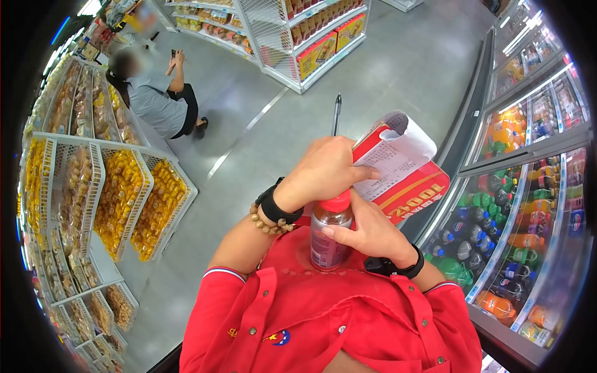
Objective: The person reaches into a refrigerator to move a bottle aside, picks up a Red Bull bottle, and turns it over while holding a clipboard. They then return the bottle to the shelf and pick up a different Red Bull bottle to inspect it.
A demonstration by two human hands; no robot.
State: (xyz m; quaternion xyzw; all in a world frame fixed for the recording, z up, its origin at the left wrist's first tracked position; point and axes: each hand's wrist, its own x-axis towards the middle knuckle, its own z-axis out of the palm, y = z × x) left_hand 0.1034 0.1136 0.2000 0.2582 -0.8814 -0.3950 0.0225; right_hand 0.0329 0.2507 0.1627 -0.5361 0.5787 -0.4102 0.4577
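My left hand (pixel 328 169) is closed, with a black pen (pixel 336 115) sticking up past its fingers and its thumb on a printed paper (pixel 395 163). The paper lies over a red and yellow box or folder (pixel 420 191), its far end curled up. My right hand (pixel 372 231) is wrapped round a clear bottle (pixel 328 239) with a red cap (pixel 336 202), held upright against the red shirt. Part of the red box runs behind both hands, and the fingers under it are hidden.
Glass-door coolers of drink bottles (pixel 497 224) line the right side. Bins of yellow packaged snacks (pixel 121 199) stand at the left. Ahead is a white shelf unit (pixel 289 68). A person in a grey top (pixel 155 105) stands at the upper left, holding up a phone.
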